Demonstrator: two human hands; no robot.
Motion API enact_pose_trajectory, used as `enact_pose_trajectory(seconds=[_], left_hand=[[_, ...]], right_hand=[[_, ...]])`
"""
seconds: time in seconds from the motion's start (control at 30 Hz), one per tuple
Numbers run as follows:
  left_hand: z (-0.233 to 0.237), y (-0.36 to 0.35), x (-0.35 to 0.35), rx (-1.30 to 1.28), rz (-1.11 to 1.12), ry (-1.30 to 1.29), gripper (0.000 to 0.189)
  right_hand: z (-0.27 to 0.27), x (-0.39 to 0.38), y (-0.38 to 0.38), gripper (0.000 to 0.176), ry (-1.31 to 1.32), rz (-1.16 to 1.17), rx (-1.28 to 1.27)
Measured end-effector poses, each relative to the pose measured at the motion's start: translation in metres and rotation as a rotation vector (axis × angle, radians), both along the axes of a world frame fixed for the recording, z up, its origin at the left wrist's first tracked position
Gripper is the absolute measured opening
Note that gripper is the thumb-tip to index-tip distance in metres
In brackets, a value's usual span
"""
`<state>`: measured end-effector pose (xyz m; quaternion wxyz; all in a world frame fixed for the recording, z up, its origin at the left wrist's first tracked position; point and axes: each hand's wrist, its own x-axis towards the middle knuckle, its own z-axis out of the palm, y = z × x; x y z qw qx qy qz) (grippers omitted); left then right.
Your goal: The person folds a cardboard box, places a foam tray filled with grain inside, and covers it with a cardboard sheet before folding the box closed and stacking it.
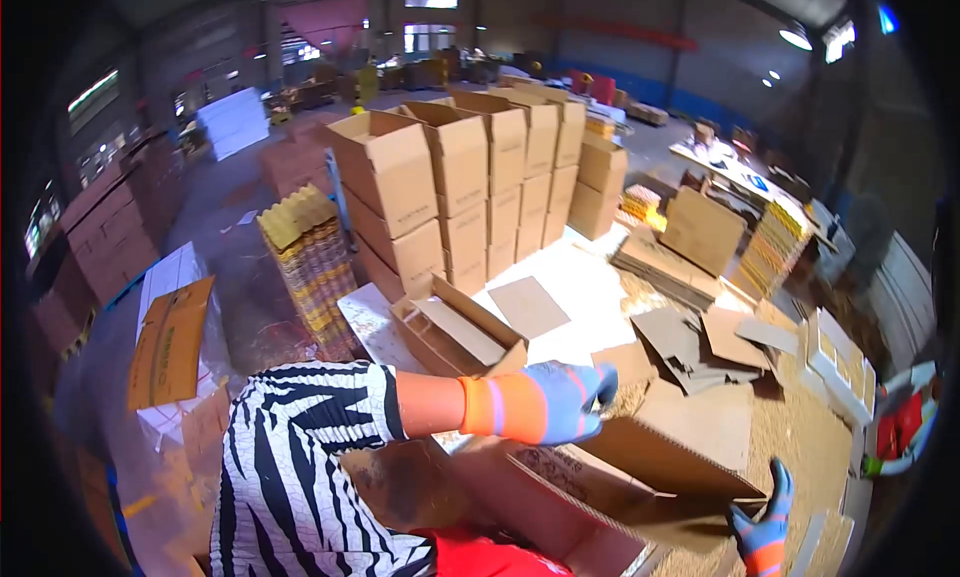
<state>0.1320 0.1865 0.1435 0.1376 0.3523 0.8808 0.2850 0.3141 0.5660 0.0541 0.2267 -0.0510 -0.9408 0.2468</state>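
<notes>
My left hand, in a blue-grey and orange knit glove, reaches across above an open cardboard box. Its fingers are curled; whatever lies between them, if anything, I cannot make out. The box lies in front of me with its long walls raised and its inside showing. My right hand, gloved alike, is at the box's right end. Its thumb and fingers are spread apart beside the corner of the far wall. Just beyond my left forearm stands a long open carton with a pale panel inside.
Tall stacks of open cartons stand at the table's far left. A flat cardboard sheet lies on the white tabletop. Torn cardboard pieces are to the right. Stacked egg trays stand at left, more egg trays at right.
</notes>
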Motion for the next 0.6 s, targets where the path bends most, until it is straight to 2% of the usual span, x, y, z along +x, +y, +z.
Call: enact_pose_trajectory(seconds=[0.03, 0.07, 0.13, 0.17, 0.2, 0.23, 0.27, 0.3, 0.33, 0.4, 0.43, 0.5, 0.53, 0.57, 0.6], left_hand=[[-0.003, -0.007, -0.007, 0.146, 0.084, -0.01, 0.034], [0.0, -0.008, -0.01, 0.187, 0.243, -0.193, 0.037], [-0.03, -0.006, -0.017, 0.251, 0.372, -0.371, 0.035], [-0.068, -0.005, -0.022, 0.202, 0.331, -0.127, 0.032], [-0.083, -0.001, -0.028, 0.161, 0.331, -0.153, 0.031], [-0.082, 0.002, -0.028, 0.201, 0.29, -0.153, 0.032], [-0.077, 0.002, -0.028, 0.238, 0.251, -0.15, 0.033], [-0.069, 0.003, -0.025, 0.155, 0.169, -0.115, 0.037], [-0.066, 0.001, -0.02, 0.199, 0.109, -0.02, 0.042], [-0.053, -0.004, -0.022, -0.077, -0.097, -0.352, 0.063], [-0.07, -0.004, -0.025, 0.015, -0.185, -0.533, 0.074], [-0.109, -0.019, -0.034, 0.364, -0.352, -0.74, 0.069], [-0.124, -0.024, -0.028, 0.504, -0.428, -0.751, 0.066], [-0.132, -0.029, -0.02, 0.641, -0.513, -0.766, 0.062], [-0.134, -0.035, -0.021, 0.561, -0.579, -0.59, 0.048]], right_hand=[[-0.016, 0.007, 0.015, 0.088, -0.088, -0.13, -0.362], [-0.01, 0.009, -0.007, 0.074, -0.044, -0.29, -0.498], [0.009, 0.016, -0.059, 0.041, 0.072, -0.313, -0.4], [-0.001, 0.017, -0.071, 0.038, 0.109, -0.198, -0.374], [-0.011, 0.019, -0.081, 0.036, 0.148, -0.086, -0.345], [-0.002, 0.016, -0.102, 0.032, 0.111, -0.061, -0.437], [0.024, 0.013, -0.13, 0.028, -0.039, -0.062, -0.293], [0.021, 0.014, -0.136, 0.025, -0.163, 0.132, -0.185], [0.017, 0.015, -0.138, 0.026, -0.284, 0.327, -0.071], [0.015, 0.017, -0.134, 0.035, -0.314, 0.403, -0.283], [0.02, 0.019, -0.143, 0.041, -0.31, 0.283, -0.566], [-0.016, 0.024, -0.115, 0.042, -0.222, 0.29, -0.485], [-0.029, 0.026, -0.103, 0.042, -0.185, 0.295, -0.444], [-0.026, 0.026, -0.102, 0.042, -0.218, 0.285, -0.556], [-0.023, 0.025, -0.101, 0.043, -0.244, 0.274, -0.672]])
